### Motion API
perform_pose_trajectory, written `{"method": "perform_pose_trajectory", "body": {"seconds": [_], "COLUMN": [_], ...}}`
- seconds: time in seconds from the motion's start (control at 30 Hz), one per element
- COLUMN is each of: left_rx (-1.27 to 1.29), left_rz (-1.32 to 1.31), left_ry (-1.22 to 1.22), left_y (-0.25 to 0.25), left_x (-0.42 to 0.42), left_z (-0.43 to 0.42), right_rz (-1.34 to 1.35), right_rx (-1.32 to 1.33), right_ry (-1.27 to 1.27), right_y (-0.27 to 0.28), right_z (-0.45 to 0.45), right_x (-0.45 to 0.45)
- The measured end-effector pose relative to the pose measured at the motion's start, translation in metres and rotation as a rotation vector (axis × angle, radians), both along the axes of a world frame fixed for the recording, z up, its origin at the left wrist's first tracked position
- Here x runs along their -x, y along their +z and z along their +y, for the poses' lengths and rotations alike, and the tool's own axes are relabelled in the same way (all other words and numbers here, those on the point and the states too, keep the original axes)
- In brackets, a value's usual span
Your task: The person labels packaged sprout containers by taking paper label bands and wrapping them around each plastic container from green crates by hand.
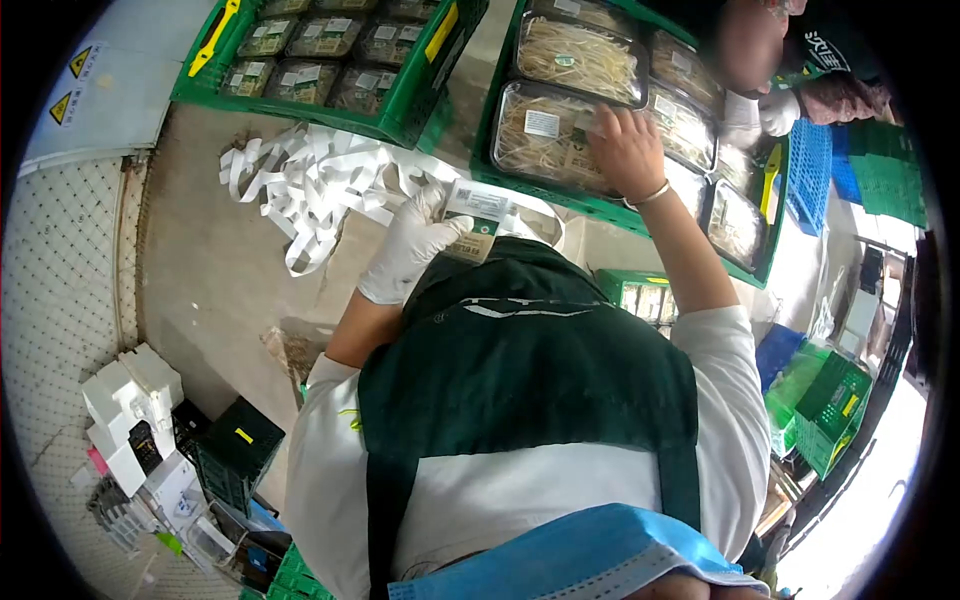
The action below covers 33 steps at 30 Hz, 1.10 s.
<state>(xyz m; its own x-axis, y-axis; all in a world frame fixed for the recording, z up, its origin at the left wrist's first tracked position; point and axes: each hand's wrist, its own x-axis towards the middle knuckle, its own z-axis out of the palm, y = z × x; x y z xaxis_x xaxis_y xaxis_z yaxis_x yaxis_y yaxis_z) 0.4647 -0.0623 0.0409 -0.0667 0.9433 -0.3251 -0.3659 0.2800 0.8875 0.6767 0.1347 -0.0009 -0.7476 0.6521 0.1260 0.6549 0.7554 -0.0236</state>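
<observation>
My left hand, in a white glove, pinches a strip of printed labels in front of the dark green apron. My bare right hand lies with its fingers stretched out over the right end of a clear-wrapped tray of bean sprouts. A white sticker is on that tray's film, and a brown-and-green label shows beside my fingers. Behind it is another bean sprout tray. Both sit in a green crate with several other packs.
A second green crate holds several packs at the upper left. Used white label backing lies heaped on the floor. A co-worker's gloved hands are over the crate's right side, near a blue crate.
</observation>
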Motion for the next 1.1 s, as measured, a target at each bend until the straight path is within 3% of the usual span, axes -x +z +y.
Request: {"method": "perform_pose_trajectory", "body": {"seconds": [0.07, 0.1, 0.13, 0.17, 0.2, 0.27, 0.3, 0.43, 0.5, 0.53, 0.57, 0.6, 0.63, 0.67, 0.7, 0.73, 0.8, 0.87, 0.93, 1.0, 1.03, 1.07, 1.1], "left_rx": [-0.022, -0.015, -0.01, -0.077, -0.074, -0.2, -0.152, 0.051, 0.058, 0.061, -0.057, -0.05, 0.032, 0.109, 0.103, 0.105, 0.16, 0.138, 0.099, 0.066, 0.012, -0.042, 0.017], "left_rz": [-0.02, 0.067, 0.156, 0.306, 0.3, 0.282, 0.052, 0.305, 0.365, 0.424, 0.465, 0.469, 0.252, 0.037, 0.119, 0.127, 0.192, 0.206, 0.115, 0.133, 0.135, 0.135, 0.146], "left_ry": [0.051, -0.012, -0.072, -0.142, -0.137, -0.111, 0.052, 0.05, 0.042, 0.03, 0.059, 0.071, 0.101, 0.13, 0.142, 0.15, 0.138, 0.15, 0.166, 0.161, 0.175, 0.187, 0.09], "left_y": [-0.007, -0.017, -0.023, -0.026, -0.023, -0.007, -0.008, -0.002, 0.011, 0.017, 0.012, 0.013, 0.014, 0.014, 0.003, 0.0, -0.003, -0.001, 0.01, 0.004, 0.004, 0.003, 0.011], "left_x": [0.003, 0.005, 0.005, 0.003, -0.002, -0.018, -0.033, -0.035, -0.046, -0.05, -0.051, -0.051, -0.05, -0.049, -0.047, -0.048, -0.053, -0.062, -0.073, -0.084, -0.093, -0.1, -0.101], "left_z": [0.006, 0.007, 0.01, 0.013, 0.017, 0.03, 0.035, 0.044, 0.048, 0.053, 0.056, 0.057, 0.056, 0.054, 0.049, 0.047, 0.043, 0.042, 0.046, 0.056, 0.061, 0.066, 0.07], "right_rz": [0.15, 0.134, 0.252, 0.376, 0.492, 0.56, 0.591, 0.631, 0.712, 0.675, 0.603, 0.633, 0.618, 0.513, 0.411, 0.311, 0.112, 0.163, 0.279, 0.392, 0.612, 0.657, 0.541], "right_rx": [-0.267, -0.269, -0.169, 0.096, 0.373, 0.662, 0.61, 0.699, 0.597, 0.432, 0.328, 0.334, 0.143, 0.164, 0.109, 0.048, -0.133, -0.154, -0.455, 0.123, 0.723, 0.953, 0.934], "right_ry": [-0.091, -0.105, -0.067, 0.012, 0.09, 0.245, 0.224, 0.165, 0.241, 0.198, -0.027, 0.032, 0.114, 0.08, 0.156, 0.229, 0.105, 0.092, 0.015, 0.053, 0.099, 0.308, 0.302], "right_y": [0.012, 0.021, 0.026, 0.035, 0.043, 0.054, 0.056, 0.052, 0.06, 0.061, 0.077, 0.086, 0.081, 0.075, 0.05, 0.021, -0.005, -0.01, 0.013, 0.032, 0.032, 0.042, 0.074], "right_z": [-0.011, -0.022, -0.033, -0.047, -0.06, -0.074, -0.076, -0.063, -0.043, -0.015, 0.014, 0.057, 0.09, 0.107, 0.128, 0.138, 0.128, 0.123, 0.101, 0.072, 0.054, 0.037, 0.019], "right_x": [0.0, 0.0, 0.003, 0.007, 0.012, 0.024, 0.028, 0.023, 0.017, 0.01, 0.007, 0.0, -0.001, 0.004, 0.009, 0.01, 0.017, 0.01, 0.002, -0.015, -0.026, -0.036, -0.043]}}
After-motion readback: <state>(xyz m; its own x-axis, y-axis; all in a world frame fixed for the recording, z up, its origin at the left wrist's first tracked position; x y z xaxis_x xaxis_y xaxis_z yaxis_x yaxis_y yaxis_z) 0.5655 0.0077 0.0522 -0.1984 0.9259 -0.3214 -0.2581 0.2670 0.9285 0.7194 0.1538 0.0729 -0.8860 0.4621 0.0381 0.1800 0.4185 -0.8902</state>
